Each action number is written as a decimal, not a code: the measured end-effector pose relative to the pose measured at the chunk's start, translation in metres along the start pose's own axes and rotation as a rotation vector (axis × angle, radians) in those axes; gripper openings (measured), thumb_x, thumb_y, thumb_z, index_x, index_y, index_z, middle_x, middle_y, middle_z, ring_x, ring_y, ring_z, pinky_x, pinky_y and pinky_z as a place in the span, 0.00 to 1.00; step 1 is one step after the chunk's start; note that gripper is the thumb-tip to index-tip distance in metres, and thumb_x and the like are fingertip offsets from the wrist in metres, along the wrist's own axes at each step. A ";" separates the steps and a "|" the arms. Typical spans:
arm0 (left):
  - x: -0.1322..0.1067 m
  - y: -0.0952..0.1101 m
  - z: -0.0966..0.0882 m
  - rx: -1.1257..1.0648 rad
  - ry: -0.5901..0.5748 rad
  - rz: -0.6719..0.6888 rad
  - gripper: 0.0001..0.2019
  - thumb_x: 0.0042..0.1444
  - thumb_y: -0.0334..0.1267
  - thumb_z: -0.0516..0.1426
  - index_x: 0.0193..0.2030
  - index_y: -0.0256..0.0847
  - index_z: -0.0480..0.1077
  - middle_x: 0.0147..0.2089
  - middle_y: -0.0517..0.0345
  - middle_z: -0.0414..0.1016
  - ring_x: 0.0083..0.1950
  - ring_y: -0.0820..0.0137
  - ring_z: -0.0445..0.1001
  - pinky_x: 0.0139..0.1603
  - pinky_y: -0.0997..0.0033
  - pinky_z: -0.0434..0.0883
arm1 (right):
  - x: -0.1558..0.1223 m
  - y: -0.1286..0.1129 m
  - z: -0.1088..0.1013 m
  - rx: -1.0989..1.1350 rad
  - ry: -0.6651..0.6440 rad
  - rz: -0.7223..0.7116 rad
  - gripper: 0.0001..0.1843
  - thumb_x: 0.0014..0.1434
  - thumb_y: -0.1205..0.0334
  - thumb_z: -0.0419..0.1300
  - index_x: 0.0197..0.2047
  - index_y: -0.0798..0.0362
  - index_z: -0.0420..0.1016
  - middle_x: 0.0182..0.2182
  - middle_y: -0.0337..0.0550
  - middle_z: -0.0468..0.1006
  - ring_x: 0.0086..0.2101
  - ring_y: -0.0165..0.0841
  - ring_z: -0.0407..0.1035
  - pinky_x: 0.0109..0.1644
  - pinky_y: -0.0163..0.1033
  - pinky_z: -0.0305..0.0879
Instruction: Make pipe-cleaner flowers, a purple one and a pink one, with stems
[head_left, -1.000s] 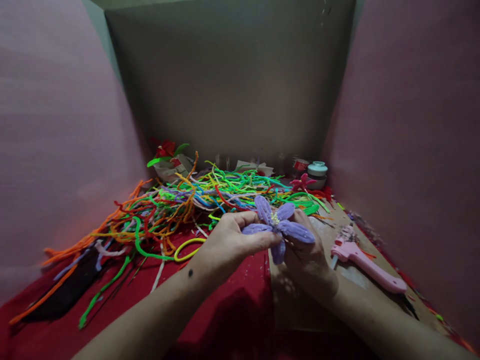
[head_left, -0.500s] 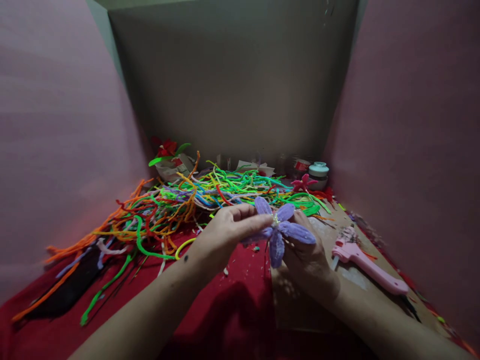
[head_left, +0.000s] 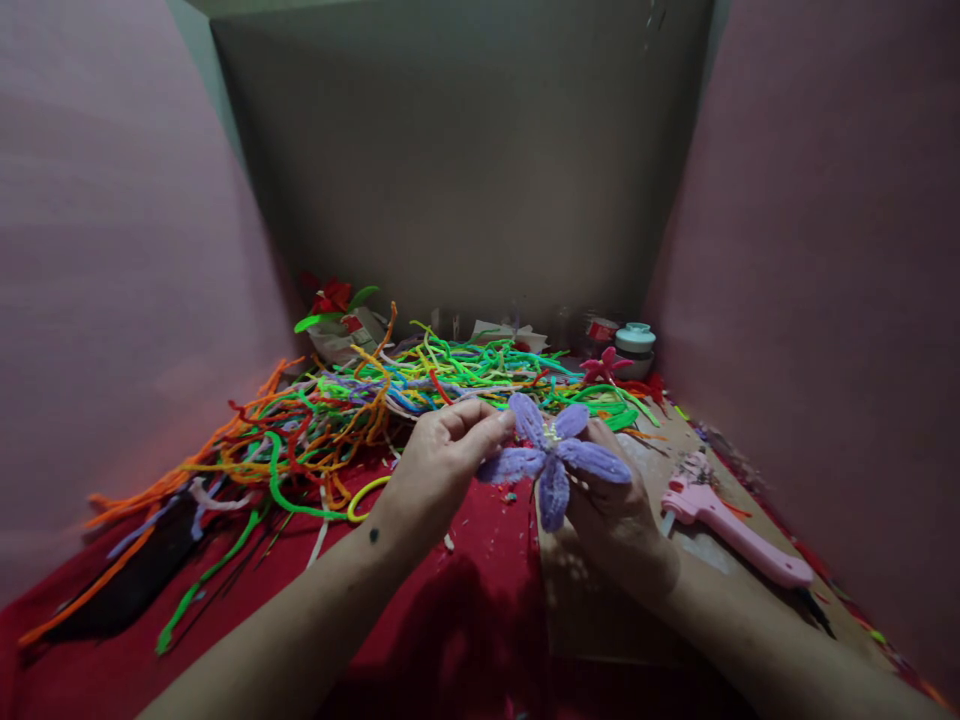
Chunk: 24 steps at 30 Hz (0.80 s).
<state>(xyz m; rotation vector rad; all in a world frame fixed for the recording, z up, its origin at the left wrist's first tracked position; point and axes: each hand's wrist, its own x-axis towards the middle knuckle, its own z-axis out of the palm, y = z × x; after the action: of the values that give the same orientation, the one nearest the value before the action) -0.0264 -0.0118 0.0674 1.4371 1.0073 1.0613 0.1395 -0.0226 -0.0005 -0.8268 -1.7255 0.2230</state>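
The right hand [head_left: 619, 520] grips the purple flower [head_left: 553, 470] from behind; the left hand [head_left: 439, 465] has a narrow grip, pinching its upper left petal. The flower is above the table [head_left: 491, 535]. Pipe cleaners [head_left: 450, 375] heap towards the back edge; a pink glue gun [head_left: 739, 535] lies near the right edge.

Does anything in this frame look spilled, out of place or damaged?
Mostly clutter: pale scraps litter the red cloth near the left hand, looking like dropped waste, and the fuzzy stems lie in a tangled heap rather than sorted. The purple flower shows no obvious damage.
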 end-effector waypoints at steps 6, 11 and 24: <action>0.008 -0.012 0.008 -0.032 0.002 0.032 0.07 0.49 0.37 0.59 0.33 0.36 0.68 0.31 0.59 0.71 0.31 0.74 0.68 0.35 0.74 0.64 | 0.013 -0.007 0.001 0.542 0.088 0.433 0.06 0.56 0.60 0.59 0.33 0.49 0.77 0.31 0.39 0.76 0.30 0.32 0.66 0.37 0.39 0.64; 0.003 -0.028 0.027 0.033 -0.164 0.144 0.08 0.51 0.36 0.59 0.37 0.37 0.67 0.38 0.56 0.72 0.39 0.71 0.70 0.43 0.71 0.66 | 0.013 0.001 0.001 0.717 0.071 0.656 0.10 0.57 0.54 0.59 0.36 0.48 0.79 0.28 0.40 0.75 0.24 0.29 0.60 0.26 0.34 0.56; 0.002 -0.034 0.037 -0.123 -0.075 0.031 0.13 0.53 0.43 0.58 0.24 0.37 0.64 0.17 0.68 0.55 0.18 0.81 0.50 0.19 0.78 0.49 | 0.014 -0.007 0.008 0.666 0.077 0.582 0.13 0.52 0.50 0.63 0.34 0.49 0.80 0.32 0.41 0.76 0.29 0.31 0.62 0.26 0.34 0.55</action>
<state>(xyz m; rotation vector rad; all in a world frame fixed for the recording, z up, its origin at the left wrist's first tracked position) 0.0085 -0.0154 0.0315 1.3853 0.8545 1.0653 0.1276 -0.0167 0.0113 -0.7896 -1.1755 1.0773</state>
